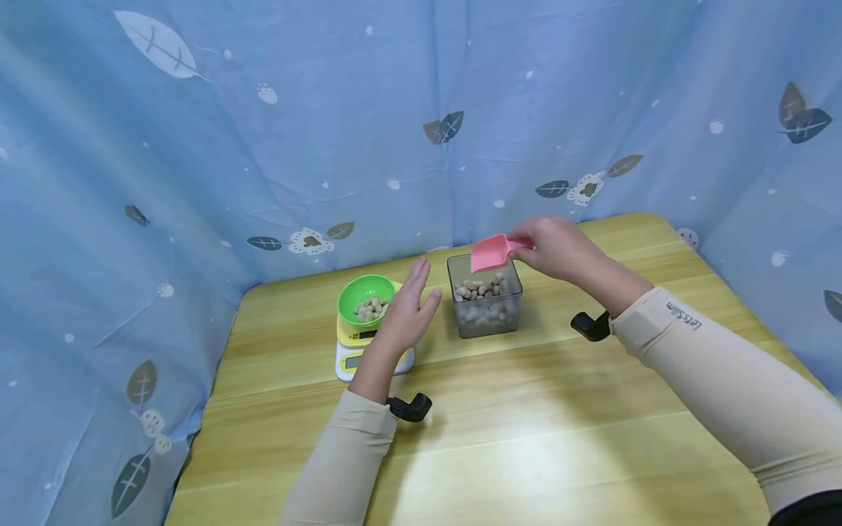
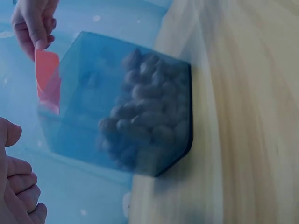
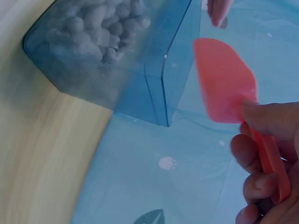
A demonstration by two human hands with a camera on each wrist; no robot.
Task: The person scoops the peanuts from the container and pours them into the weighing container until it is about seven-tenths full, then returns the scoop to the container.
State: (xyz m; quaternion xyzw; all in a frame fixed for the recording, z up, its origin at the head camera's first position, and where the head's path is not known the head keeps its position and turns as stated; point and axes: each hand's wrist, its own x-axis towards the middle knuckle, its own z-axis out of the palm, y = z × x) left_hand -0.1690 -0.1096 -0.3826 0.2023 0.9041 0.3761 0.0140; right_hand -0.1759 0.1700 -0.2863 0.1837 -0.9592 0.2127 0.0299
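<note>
My right hand [image 1: 555, 247] grips the handle of a small pink scoop [image 1: 490, 253], its fingers wrapped round it in the right wrist view. The scoop [image 3: 226, 81] hangs over the rim of a clear grey plastic box [image 1: 488, 325], and no nuts show in it. Unshelled peanuts [image 2: 149, 102] fill the lower part of the box. Between the box and a green bowl [image 1: 358, 286], my left hand [image 1: 409, 310] is raised with fingers extended and holds nothing. Some peanuts [image 1: 371, 310] lie in the bowl, which sits on a yellow and white kitchen scale [image 1: 350, 359].
The wooden table [image 1: 513, 431] carries the box and the scale near its back edge. A blue patterned curtain [image 1: 368, 146] hangs behind and at both sides. A black wrist camera [image 1: 411, 408] juts from the left wrist, another [image 1: 590, 326] from the right.
</note>
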